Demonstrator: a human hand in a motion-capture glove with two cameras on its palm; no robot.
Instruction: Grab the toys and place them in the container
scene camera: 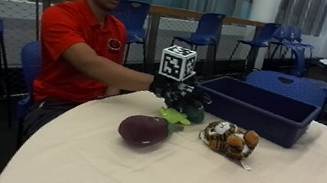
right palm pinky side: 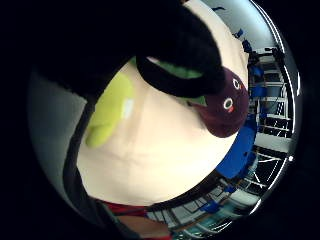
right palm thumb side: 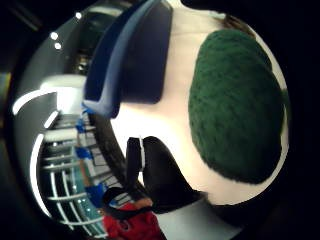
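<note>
Black-gloved right hand (scene camera: 175, 92) of mine grasping green plush toy (scene camera: 191, 111), purple plush (scene camera: 143, 129) and tiger plush (scene camera: 230, 139) on desk (scene camera: 168, 178), blue container (scene camera: 262, 110) beside.

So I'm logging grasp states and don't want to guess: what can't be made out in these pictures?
- Gloved right hand: in the outside view its fingers blur into the dark green plush toy, so a grasp can't be confirmed.
- Same green toy: thumb side view shows only fuzzy fabric, with no contact visible.
- Dark blue plastic bin: its near wall hides the interior in the outside view.
- Purple eggplant plush toy: partly covered by a black finger, little finger side view.
</note>
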